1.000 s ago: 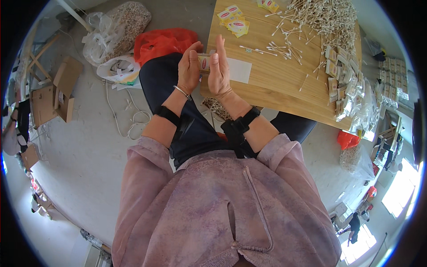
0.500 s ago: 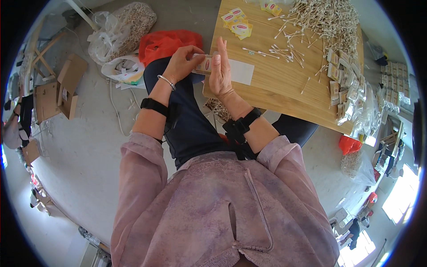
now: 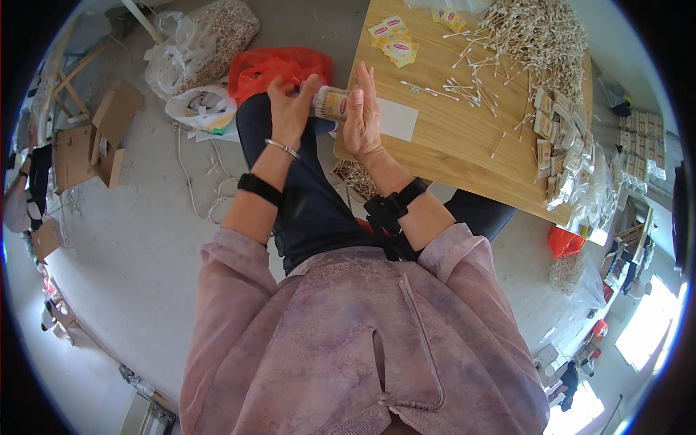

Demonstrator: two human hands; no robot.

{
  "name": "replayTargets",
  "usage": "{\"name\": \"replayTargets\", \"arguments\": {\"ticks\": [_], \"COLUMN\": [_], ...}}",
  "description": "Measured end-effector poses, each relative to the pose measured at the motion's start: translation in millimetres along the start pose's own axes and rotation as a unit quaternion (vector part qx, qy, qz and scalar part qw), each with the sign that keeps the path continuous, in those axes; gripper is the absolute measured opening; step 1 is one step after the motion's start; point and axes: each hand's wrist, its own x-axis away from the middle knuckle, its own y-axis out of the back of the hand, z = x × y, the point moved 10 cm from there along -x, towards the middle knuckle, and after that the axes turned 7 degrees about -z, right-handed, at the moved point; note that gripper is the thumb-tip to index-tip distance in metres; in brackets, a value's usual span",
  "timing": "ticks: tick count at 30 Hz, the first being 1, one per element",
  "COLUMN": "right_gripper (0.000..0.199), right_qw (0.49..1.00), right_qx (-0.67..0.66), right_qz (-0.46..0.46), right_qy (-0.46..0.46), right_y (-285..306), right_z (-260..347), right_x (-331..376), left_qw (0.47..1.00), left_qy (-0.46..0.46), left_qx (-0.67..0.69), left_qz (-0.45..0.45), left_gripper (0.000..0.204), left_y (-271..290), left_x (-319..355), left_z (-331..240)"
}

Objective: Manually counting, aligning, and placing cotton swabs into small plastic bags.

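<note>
A small clear pack of cotton swabs (image 3: pixel 331 104) with a printed label lies sideways just past the table's left edge, swab tips showing at its left end. My right hand (image 3: pixel 362 122) holds the pack's right end by the thumb, its other fingers stretched straight; the exact grip is partly hidden. To the left, my left hand (image 3: pixel 291 109) is off the pack, fingers apart and somewhat smeared by motion. A white card (image 3: pixel 398 119) lies on the wooden table (image 3: pixel 449 145) beside my right hand.
Loose cotton swabs (image 3: pixel 536 32) are heaped at the far right of the table, near filled packs (image 3: pixel 558 138). Yellow-and-white cards (image 3: pixel 395 42) lie at the far side. A red bag (image 3: pixel 279 65), a sack of swabs (image 3: pixel 221 36) and a cardboard box (image 3: pixel 109 138) stand left.
My left hand has let go of the pack and drawn a little left, baring the swab tips. My right hand has hardly moved.
</note>
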Motion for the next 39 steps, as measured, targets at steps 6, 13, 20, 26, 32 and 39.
{"name": "replayTargets", "arguments": {"ticks": [6,13,20,26,32,39], "right_gripper": [0.069,0.068,0.067,0.067,0.064,0.056], "right_qw": [1.0,1.0,0.999,0.999,0.999,0.998], "right_qx": [0.021,0.014,0.039,0.028,0.035,0.063], "right_qz": [-0.001,-0.003,0.004,0.013,0.005,0.017], "right_qy": [-0.002,-0.013,-0.018,-0.019,0.006,0.018], "right_y": [3,2,4,1,0,1], "right_z": [-2,-4,-3,-7,-2,-5], "right_x": [-1,-2,-1,-2,-2,-1], "left_qw": [0.852,0.856,0.866,0.858,0.883,0.879], "left_qy": [0.431,0.393,0.376,0.377,0.339,0.33], "left_qx": [0.284,0.33,0.314,0.349,0.319,0.331], "left_qz": [0.086,0.071,0.099,0.009,0.065,0.088], "left_gripper": [0.028,0.024,0.029,0.026,0.023,0.026], "left_y": [-39,-52,-55,-49,-56,-52], "left_x": [86,83,81,67,73,80], "left_z": [42,28,25,37,26,16]}}
